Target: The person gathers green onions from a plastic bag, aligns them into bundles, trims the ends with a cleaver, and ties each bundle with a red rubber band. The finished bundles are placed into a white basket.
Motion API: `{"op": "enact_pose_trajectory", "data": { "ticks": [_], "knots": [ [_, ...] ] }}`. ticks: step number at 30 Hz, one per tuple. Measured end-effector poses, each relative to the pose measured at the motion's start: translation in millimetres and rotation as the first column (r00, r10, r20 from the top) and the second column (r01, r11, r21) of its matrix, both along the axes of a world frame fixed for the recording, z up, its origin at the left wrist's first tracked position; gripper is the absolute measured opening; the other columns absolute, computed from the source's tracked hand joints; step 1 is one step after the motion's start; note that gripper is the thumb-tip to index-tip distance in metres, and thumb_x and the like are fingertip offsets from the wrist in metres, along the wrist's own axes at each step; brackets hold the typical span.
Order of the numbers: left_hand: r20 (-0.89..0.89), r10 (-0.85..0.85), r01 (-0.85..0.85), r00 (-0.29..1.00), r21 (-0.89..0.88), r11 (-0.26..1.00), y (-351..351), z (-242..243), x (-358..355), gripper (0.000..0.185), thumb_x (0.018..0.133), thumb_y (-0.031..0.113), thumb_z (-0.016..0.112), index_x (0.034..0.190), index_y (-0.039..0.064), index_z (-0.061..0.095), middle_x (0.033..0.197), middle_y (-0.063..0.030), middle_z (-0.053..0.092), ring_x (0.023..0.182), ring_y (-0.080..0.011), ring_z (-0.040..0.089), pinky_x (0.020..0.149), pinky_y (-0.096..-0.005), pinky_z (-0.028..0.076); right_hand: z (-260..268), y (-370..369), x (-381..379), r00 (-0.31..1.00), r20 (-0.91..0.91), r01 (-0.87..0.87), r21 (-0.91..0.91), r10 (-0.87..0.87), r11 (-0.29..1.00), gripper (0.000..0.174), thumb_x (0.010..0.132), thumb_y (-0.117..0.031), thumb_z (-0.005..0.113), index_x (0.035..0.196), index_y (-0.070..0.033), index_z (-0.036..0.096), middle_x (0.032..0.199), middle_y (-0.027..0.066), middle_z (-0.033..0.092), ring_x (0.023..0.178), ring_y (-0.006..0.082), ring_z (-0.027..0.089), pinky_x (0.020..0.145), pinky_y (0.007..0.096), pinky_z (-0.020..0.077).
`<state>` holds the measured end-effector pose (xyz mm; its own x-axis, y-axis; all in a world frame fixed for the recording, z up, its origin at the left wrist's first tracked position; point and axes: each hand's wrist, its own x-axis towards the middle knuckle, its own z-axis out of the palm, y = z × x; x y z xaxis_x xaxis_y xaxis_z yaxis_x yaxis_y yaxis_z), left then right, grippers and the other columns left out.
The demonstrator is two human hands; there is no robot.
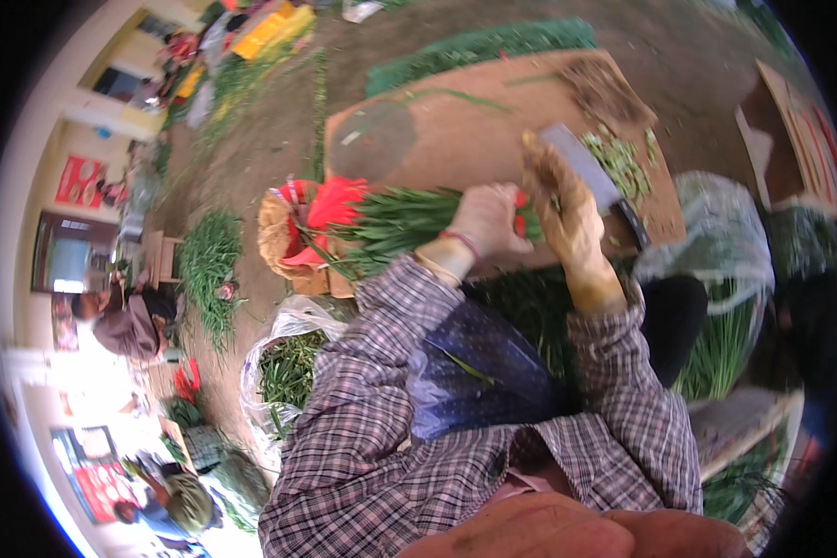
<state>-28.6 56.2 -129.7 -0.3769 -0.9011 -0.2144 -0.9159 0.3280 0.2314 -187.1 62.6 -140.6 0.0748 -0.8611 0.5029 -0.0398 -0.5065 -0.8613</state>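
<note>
A bunch of long green leafy stalks point(408, 220) lies along the near side of a wooden board point(460, 153). My left hand point(485, 217), with a red cord at the wrist, is closed over the bunch near its right end. Red ties point(520, 224) show just past the fingers. My right hand point(565, 209), in a soiled pale glove, is held flat and upright by that end, fingers extended; whether it touches the stalks is unclear. Right of it rests a cleaver point(579, 164) with a black handle, beside chopped stalk ends point(621, 167).
Red strips point(338, 202) spill from a bag-lined container at the board's left. A plastic bag of trimmings point(286, 370) stands to my left, a bag of green stalks point(718, 328) to my right. Loose greens point(210, 268) lie on the floor. Two people sit working farther left.
</note>
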Motion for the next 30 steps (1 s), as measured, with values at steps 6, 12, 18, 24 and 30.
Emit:
{"op": "enact_pose_trajectory", "data": {
  "ticks": [6,12,18,24,30],
  "knots": [
    [-0.095,0.1,-0.091,0.991,0.093,0.992,-15,2,0,0.078,0.056,0.045,0.091,0.117,0.004,0.063,0.11,-0.0156,0.069,0.106,-0.0326,0.065,0.094,-0.0387,0.052,-42,-11,-15,0.995,0.068,0.036,0.398,-0.069,0.917,0.033,0.095,-0.004,0.062,0.128,-0.004,0.063,0.108,0.0088,0.07,0.099,0.0137,0.065,0.091,0.0275,0.0503],
    [-0.305,0.126,-0.067,0.944,0.195,0.979,-17,-24,13,0.072,0.058,0.043,0.092,0.113,0.006,0.064,0.111,-0.0112,0.07,0.103,-0.0249,0.066,0.094,-0.0374,0.052,-8,29,-20,0.98,-0.198,0.061,0.354,0.011,0.933,0.035,0.085,-0.019,0.075,0.118,-0.009,0.068,0.103,0.0133,0.07,0.099,0.0255,0.067,0.085,0.0371,0.0533],
    [0.024,0.05,-0.048,0.998,-0.049,0.998,-12,-21,7,0.04,0.074,0.031,0.074,0.109,0.014,0.065,0.108,-0.0113,0.068,0.108,-0.0287,0.064,0.092,-0.0391,0.051,-5,16,10,0.885,-0.457,0.072,-0.06,-0.092,0.996,0.014,0.079,-0.009,0.072,0.092,-0.005,0.072,0.091,0.0174,0.068,0.086,0.0367,0.064,0.077,0.0441,0.0531],
    [0.025,-0.017,0.018,1.0,-0.002,1.0,-6,-19,9,0.034,0.084,0.027,0.063,0.115,0.015,0.063,0.113,-0.0095,0.068,0.112,-0.026,0.063,0.095,-0.0358,0.05,-26,1,17,0.949,-0.304,0.033,-0.183,-0.088,0.983,0.012,0.085,0.0,0.07,0.097,-0.002,0.071,0.103,0.019,0.07,0.092,0.037,0.067,0.077,0.0401,0.0555],
    [0.033,-0.005,0.006,0.999,-0.028,1.0,-2,-11,2,0.048,0.084,0.021,0.063,0.129,0.008,0.054,0.127,-0.0122,0.061,0.12,-0.0282,0.058,0.101,-0.0375,0.046,-29,6,20,0.969,-0.234,0.077,-0.031,-0.082,0.997,0.015,0.086,-0.005,0.073,0.101,-0.003,0.071,0.096,0.0186,0.07,0.09,0.0362,0.068,0.079,0.0398,0.0554]
  ]
}}
